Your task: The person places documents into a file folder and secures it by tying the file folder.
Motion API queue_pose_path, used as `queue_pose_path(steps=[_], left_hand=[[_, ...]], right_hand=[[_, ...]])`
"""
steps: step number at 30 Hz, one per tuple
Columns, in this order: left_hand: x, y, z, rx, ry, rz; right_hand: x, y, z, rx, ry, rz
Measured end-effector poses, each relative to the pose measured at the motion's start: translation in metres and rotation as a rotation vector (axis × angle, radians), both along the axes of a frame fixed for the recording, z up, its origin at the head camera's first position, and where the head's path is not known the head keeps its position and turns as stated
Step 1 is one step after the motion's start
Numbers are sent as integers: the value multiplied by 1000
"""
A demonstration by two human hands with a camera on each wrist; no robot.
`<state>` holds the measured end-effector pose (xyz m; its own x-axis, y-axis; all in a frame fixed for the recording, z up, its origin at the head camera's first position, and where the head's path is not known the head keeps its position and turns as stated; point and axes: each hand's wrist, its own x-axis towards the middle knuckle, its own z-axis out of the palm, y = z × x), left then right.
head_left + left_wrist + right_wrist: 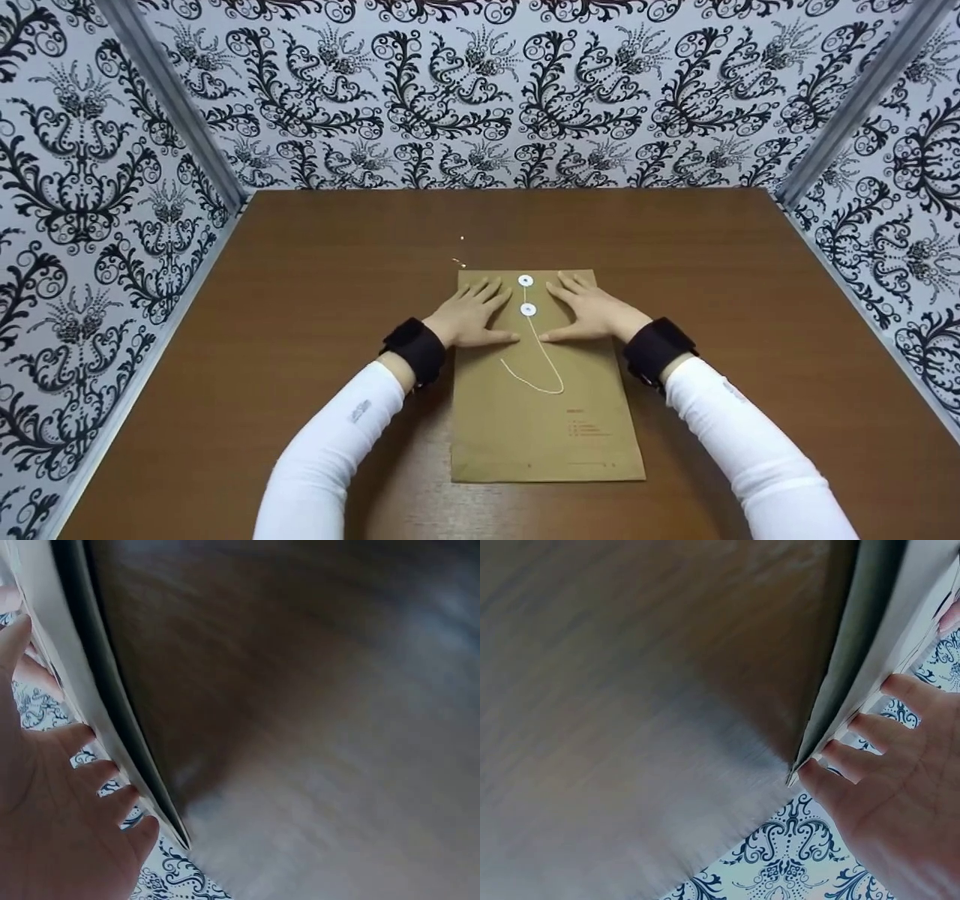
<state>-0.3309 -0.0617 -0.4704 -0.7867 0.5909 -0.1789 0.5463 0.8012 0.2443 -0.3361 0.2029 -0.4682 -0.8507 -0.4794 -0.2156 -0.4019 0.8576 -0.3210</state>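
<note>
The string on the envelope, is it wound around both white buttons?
No, the string hangs loose from the lower white button across the envelope.

Even, bright light falls from above on the bench (300, 315), which shows a soft sheen and no hard glare. Faint shadows lie beneath the white sleeves (330, 442) and along the edge of the envelope (547, 427). The head view is sharp throughout, though the patterned walls (90, 187) splay outward at its edges. Both wrist views are dimmer and smeared: the wood grain streaks into blur, with a pale washed-out patch, and each hand (52, 832) close to the lens is soft.
</note>
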Motion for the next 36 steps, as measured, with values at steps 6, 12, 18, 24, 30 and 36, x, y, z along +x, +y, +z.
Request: queue_pose_path(steps=[6,12,18,24,30,36], left_hand=[[-3,2,-2,-22,-27,11],[-3,3,1,-32,-34,11],[-1,3,3,-38,-26,15],[-1,4,3,-33,-15,-2],[-1,3,3,-46,-17,11],[-1,3,3,-66,-40,20]], right_hand=[[-1,0,1,-1,-5,5],[0,-1,1,10,18,1],[11,-5,8,-45,24,-27],[32,-2,13,-111,127,-6],[58,-5,20,-177,74,-16],[84,-17,21,-196,-28,-73]])
